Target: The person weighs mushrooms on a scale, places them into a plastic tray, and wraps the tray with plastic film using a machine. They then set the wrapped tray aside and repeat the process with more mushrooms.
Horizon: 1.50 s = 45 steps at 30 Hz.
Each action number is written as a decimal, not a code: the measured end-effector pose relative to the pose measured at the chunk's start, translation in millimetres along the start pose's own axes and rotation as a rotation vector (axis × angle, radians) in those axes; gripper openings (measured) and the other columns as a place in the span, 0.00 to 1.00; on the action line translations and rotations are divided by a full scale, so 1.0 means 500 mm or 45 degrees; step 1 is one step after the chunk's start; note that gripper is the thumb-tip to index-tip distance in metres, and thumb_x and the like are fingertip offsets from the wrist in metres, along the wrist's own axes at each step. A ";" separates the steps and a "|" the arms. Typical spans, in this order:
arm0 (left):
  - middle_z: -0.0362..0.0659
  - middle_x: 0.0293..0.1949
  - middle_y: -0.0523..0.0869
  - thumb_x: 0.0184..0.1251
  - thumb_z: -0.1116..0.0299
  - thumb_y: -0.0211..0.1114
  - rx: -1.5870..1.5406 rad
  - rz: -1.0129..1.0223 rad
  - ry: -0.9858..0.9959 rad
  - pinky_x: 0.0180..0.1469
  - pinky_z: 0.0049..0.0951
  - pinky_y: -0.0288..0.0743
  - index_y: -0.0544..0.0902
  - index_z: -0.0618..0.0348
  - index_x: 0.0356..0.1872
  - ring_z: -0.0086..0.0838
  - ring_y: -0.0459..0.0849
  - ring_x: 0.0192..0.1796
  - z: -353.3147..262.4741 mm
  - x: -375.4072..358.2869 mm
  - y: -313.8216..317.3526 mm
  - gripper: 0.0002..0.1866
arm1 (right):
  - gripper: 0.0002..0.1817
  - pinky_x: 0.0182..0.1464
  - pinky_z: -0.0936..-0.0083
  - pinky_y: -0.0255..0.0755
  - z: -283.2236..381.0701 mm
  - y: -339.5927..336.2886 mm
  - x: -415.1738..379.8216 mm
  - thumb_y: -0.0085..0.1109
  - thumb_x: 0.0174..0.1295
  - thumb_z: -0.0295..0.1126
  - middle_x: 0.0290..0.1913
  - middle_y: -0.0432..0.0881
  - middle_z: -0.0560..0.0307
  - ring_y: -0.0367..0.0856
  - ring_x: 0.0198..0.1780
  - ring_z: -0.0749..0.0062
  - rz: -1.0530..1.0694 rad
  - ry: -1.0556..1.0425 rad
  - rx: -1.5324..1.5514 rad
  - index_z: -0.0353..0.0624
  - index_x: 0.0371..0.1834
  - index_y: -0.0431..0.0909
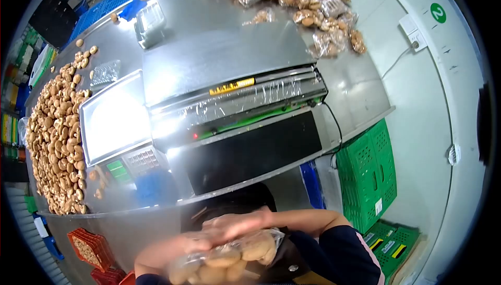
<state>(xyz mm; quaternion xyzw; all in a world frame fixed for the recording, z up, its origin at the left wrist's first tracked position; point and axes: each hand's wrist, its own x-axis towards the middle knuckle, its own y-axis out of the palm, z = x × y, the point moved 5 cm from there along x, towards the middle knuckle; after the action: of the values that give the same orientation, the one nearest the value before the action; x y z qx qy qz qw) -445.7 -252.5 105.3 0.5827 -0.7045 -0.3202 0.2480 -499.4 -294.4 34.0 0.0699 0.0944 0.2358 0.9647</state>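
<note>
A clear plastic-wrapped pack of mushrooms (227, 264) is close against my body at the bottom of the view. My left hand (190, 243) is on the pack's upper left edge, blurred by motion, its fingers closed on the wrap. From the right, my right hand (237, 225) reaches across the top of the same pack and grips the film beside the left hand. Some fingers are smeared or overlap. Just beyond the hands is the wrapping machine (235, 105), with its black front plate (255, 152) and a strip of film.
Loose mushrooms (57, 139) are heaped left of a weighing scale (115, 120). Wrapped packs (318, 11) pile up at the far right. Clear trays (151, 21) stand at the back. Green crates (368, 173) are right of the steel table; a red basket (91, 248) sits lower left.
</note>
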 end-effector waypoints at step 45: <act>0.51 0.68 0.68 0.59 0.73 0.59 2.409 -1.736 0.217 0.66 0.57 0.58 0.74 0.56 0.53 0.46 0.68 0.66 -0.418 -0.834 -0.778 0.19 | 0.10 0.38 0.81 0.74 0.210 -0.242 0.798 0.52 0.70 0.26 0.42 0.84 0.56 0.82 0.39 0.78 -0.977 0.123 -0.798 0.37 0.50 0.78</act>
<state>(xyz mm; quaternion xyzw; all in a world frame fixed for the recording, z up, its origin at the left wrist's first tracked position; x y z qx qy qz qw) 45.8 77.3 -32.3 0.8121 -0.1846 0.3056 -0.4616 -75.9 -223.3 54.7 -0.2742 0.0826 -0.1162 0.9511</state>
